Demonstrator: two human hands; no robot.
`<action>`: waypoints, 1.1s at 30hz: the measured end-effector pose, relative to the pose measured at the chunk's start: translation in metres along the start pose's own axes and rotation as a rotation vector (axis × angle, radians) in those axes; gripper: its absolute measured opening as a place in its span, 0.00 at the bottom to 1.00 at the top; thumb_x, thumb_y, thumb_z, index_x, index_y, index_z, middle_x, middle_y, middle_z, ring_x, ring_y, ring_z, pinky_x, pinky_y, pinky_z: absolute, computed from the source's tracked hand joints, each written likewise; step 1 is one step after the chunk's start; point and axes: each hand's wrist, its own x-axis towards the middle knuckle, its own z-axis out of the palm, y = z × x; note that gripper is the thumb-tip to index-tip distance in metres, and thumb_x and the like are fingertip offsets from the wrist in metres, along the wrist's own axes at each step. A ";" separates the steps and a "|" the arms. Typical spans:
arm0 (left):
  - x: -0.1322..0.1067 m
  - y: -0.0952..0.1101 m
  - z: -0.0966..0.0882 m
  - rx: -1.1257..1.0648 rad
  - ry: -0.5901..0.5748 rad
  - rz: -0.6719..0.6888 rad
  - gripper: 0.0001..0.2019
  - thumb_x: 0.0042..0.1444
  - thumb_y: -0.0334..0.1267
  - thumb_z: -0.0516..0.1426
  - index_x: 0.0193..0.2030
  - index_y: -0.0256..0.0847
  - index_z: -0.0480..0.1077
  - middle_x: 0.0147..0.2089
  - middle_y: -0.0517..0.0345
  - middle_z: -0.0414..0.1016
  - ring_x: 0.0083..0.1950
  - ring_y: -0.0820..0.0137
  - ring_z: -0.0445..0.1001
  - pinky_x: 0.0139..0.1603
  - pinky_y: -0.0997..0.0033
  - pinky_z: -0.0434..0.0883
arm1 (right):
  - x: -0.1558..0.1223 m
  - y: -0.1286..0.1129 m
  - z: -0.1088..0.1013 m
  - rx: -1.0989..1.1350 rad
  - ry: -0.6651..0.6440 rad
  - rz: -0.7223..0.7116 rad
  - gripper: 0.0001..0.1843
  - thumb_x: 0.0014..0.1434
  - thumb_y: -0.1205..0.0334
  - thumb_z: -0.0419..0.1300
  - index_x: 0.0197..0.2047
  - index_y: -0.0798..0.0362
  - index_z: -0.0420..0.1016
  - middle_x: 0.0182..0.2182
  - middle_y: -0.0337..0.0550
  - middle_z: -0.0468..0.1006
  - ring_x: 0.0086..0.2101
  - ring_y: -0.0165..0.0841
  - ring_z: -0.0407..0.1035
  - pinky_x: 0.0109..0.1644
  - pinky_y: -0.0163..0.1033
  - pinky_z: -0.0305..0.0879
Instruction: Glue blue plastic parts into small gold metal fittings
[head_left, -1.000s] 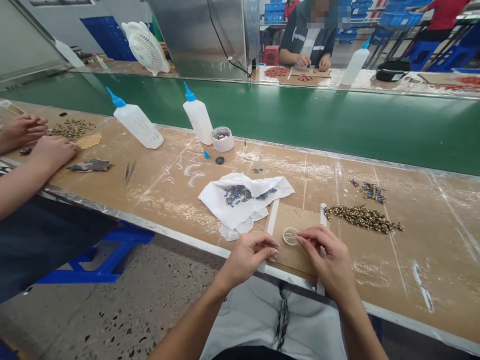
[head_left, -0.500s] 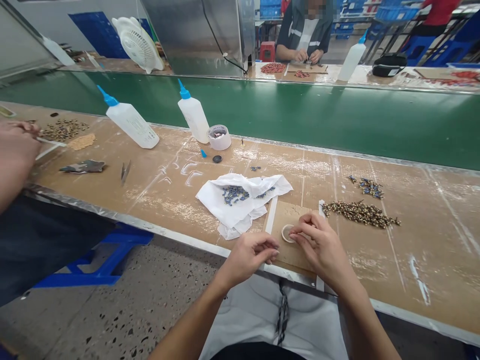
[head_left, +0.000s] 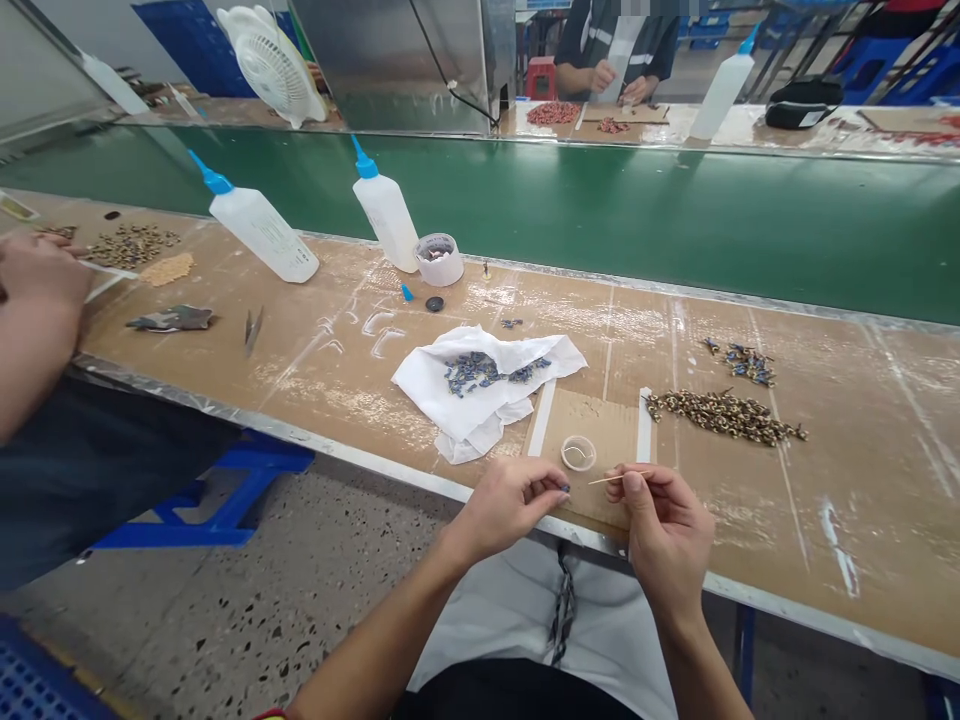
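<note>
Left hand (head_left: pixel 510 503): thumb and forefinger pinching tiny dark-blue piece (head_left: pixel 565 488), mostly hidden by fingertips. Right hand (head_left: pixel 670 528): fingers gripping thin pale wooden stick (head_left: pixel 604 481), tip pointing toward left hand, apart from blue piece. Shallow round clear-plastic cup (head_left: pixel 579 468) just beyond stick, on brown cardboard rectangle (head_left: pixel 596 408). Further left, crumpled white tissue (head_left: pixel 424 380) bearing small blue pieces (head_left: pixel 471 374). Right of cardboard, heap of small brass-coloured parts (head_left: pixel 724 417); behind heap, smaller blue-and-brass cluster (head_left: pixel 750 364).

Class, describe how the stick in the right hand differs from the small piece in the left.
The stick is long and thin; the piece is short. The stick is pale; the piece looks dark bluish. Both are held, in the right hand and left hand respectively.
</note>
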 end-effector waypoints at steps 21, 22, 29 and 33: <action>-0.001 0.003 0.002 0.024 0.004 -0.006 0.06 0.59 0.35 0.59 0.38 0.37 0.77 0.31 0.58 0.76 0.27 0.75 0.68 0.30 0.77 0.63 | -0.005 0.010 0.001 -0.153 -0.162 -0.046 0.07 0.59 0.58 0.66 0.39 0.51 0.80 0.35 0.45 0.83 0.33 0.38 0.79 0.39 0.41 0.77; -0.001 0.003 0.001 0.024 0.005 -0.004 0.06 0.59 0.34 0.59 0.38 0.37 0.77 0.31 0.58 0.76 0.27 0.75 0.68 0.30 0.77 0.64 | -0.005 0.010 0.000 -0.158 -0.161 -0.053 0.06 0.59 0.58 0.65 0.39 0.50 0.80 0.35 0.45 0.83 0.34 0.38 0.79 0.39 0.40 0.77; -0.001 0.004 -0.001 0.030 -0.005 0.016 0.05 0.59 0.33 0.59 0.37 0.37 0.77 0.30 0.59 0.76 0.27 0.75 0.68 0.30 0.77 0.64 | -0.005 0.012 -0.001 -0.152 -0.207 -0.084 0.05 0.60 0.61 0.65 0.40 0.50 0.80 0.36 0.45 0.83 0.36 0.38 0.79 0.41 0.41 0.76; 0.000 0.003 -0.001 0.019 -0.015 0.025 0.04 0.59 0.33 0.59 0.37 0.37 0.76 0.30 0.59 0.76 0.28 0.75 0.69 0.31 0.77 0.65 | -0.004 0.007 0.001 -0.109 -0.182 -0.068 0.05 0.60 0.61 0.65 0.40 0.50 0.79 0.36 0.44 0.82 0.34 0.35 0.78 0.40 0.39 0.75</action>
